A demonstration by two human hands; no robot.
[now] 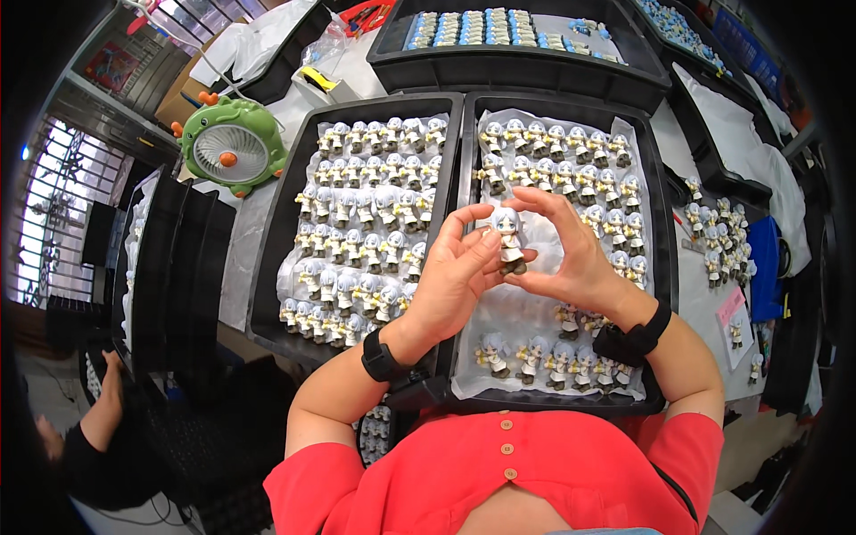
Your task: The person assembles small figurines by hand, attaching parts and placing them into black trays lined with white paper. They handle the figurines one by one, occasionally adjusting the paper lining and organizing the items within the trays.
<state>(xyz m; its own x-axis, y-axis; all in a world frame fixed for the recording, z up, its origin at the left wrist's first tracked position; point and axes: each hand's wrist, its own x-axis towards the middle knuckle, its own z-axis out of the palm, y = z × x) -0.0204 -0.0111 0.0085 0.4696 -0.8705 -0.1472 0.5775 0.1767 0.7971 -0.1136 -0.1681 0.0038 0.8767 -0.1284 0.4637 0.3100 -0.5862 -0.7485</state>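
- My fingers (479,255) partly cover the figurine (507,230) I hold.
- My right wristband (660,326) blocks some other figurines (582,367).
- The top edge crops the red container (373,15).

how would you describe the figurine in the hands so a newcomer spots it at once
Find the two black trays side by side in the middle. Over the right tray, between the left hand and right hand, is a small pale-haired figurine in white with dark brown feet. Unlike its look-alikes set in rows on the liners, it is held upright above them.
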